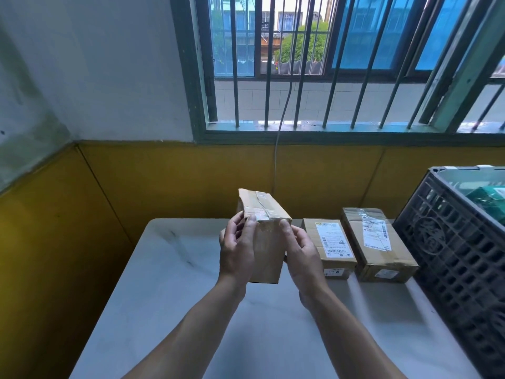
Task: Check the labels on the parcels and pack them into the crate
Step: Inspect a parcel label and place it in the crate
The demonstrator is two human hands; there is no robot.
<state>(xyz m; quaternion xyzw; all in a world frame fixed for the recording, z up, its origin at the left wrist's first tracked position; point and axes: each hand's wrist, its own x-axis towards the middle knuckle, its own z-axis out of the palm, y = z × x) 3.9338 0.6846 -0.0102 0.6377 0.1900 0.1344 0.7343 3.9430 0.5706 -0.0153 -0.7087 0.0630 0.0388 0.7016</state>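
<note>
I hold a taped brown cardboard parcel (266,236) upright above the white table (169,283), its taped end on top. My left hand (236,253) grips its left side with the thumb on the front near the top. My right hand (302,255) grips its right side. No label shows on the faces turned to me. Two more cardboard parcels lie flat on the table to the right, a smaller one (329,247) and a larger one (378,244), each with a white shipping label facing up. The dark plastic crate (459,242) stands at the far right.
Inside the crate a green packet (489,199) is partly visible. A yellow-panelled wall and a barred window rise behind the table. A grey cable (278,149) hangs down from the window sill. The table's left edge runs close to the yellow wall.
</note>
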